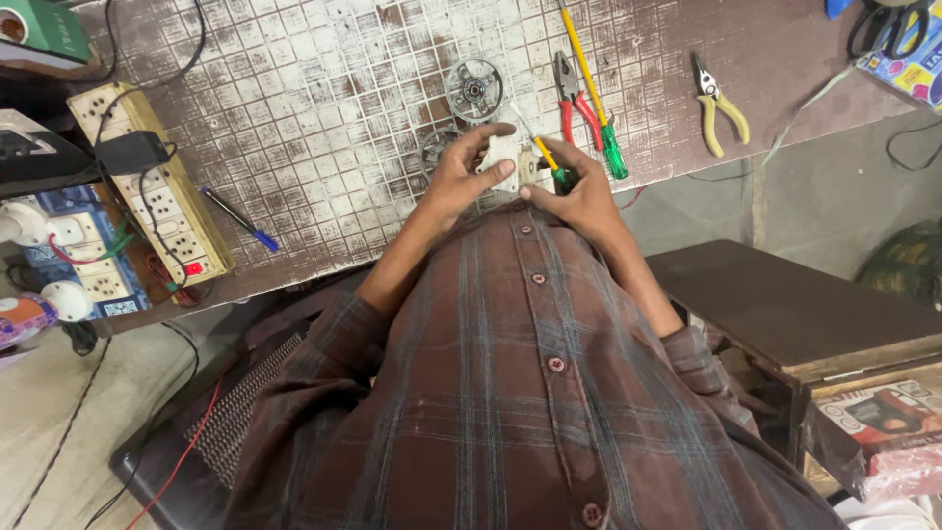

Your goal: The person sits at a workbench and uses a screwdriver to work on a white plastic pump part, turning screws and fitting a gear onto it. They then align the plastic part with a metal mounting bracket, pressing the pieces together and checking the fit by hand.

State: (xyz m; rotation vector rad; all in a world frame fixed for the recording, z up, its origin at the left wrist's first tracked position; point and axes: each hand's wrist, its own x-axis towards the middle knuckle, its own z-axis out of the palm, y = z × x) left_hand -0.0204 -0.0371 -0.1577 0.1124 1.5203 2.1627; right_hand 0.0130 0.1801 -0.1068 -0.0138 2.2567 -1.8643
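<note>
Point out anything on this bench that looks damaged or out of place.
The tabletop is badly worn: its white grid coating has flaked off in brown patches. Otherwise nothing stands out; the red-handled pliers and yellow-handled pliers lie flat.

Left hand [459,179] gripping small white part [504,157], right hand [579,191] holding yellow-green screwdriver [549,160] against it, red pliers [572,98] on table [294,118]

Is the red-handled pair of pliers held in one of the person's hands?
No, the red-handled pliers lie on the worktable, beyond both hands.

Left hand [459,175] curled, fingers closed in grip; right hand [581,191] pinched shut, close beside it; both forearms bent inward.
</note>
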